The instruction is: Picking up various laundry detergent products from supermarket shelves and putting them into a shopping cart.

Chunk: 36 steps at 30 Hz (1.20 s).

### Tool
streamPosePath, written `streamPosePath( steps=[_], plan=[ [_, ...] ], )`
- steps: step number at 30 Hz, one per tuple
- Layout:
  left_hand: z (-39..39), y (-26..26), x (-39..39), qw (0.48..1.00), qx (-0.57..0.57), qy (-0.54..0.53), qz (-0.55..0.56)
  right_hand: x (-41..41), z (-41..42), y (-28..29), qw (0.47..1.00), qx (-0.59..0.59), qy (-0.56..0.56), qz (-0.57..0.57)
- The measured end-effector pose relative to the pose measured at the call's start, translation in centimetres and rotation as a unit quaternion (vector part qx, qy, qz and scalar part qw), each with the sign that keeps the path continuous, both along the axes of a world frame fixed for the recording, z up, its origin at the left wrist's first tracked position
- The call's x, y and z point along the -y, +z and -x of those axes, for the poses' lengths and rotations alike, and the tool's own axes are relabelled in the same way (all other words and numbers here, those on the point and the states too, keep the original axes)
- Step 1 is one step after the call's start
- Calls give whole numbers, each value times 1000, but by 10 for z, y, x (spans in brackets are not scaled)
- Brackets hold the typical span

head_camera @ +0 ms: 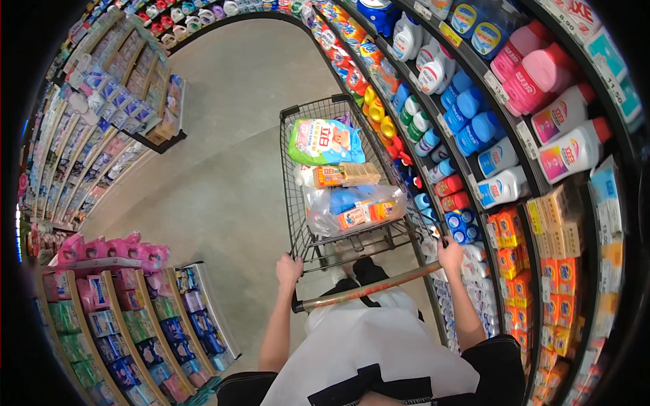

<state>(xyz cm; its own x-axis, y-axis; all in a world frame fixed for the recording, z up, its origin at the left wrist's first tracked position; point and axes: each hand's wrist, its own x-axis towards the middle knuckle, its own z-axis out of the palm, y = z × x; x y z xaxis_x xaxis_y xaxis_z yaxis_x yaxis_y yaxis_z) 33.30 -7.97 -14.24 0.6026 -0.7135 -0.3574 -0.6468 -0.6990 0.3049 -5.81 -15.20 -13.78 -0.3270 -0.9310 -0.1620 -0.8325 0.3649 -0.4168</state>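
Note:
A wire shopping cart with a bar handle is right before me. My left hand is closed on the cart's left side frame, forward of the handle. On the opposite side my right hand grips the cart's right side frame near the handle's end. Inside the basket, a green and white detergent bag lies toward the front. Behind it are an orange pack and a tan pack of bars. Nearest me sits a clear plastic bag holding blue and orange packages.
Shelves of detergent bottles and orange soap packs run close along the cart's right. At left stand a lower shelf unit of colored packs and a display farther up. Grey floor shows between them and the cart.

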Motion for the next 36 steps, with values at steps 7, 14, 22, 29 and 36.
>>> streamPosePath(
  steps=[7, 14, 22, 29, 36],
  plan=[
    [-2, -4, -34, 1000, -23, -1, 6, -42, 0, -1, 997, -49, -38, -38],
    [3, -10, -67, 996, -61, -20, 59, -85, 14, -9, 996, 3, -85, -14],
    [44, 7, 20, 932, -7, -265, 246, -123, 14, -19, 994, 11, -105, -8],
    [52, -84, 122, 857, 131, -458, 197, -161, -1, -19, 968, 141, -191, 87],
    [51, -125, 159, 868, 158, -468, -37, -192, -22, -16, 951, 135, -261, 97]
  ],
)
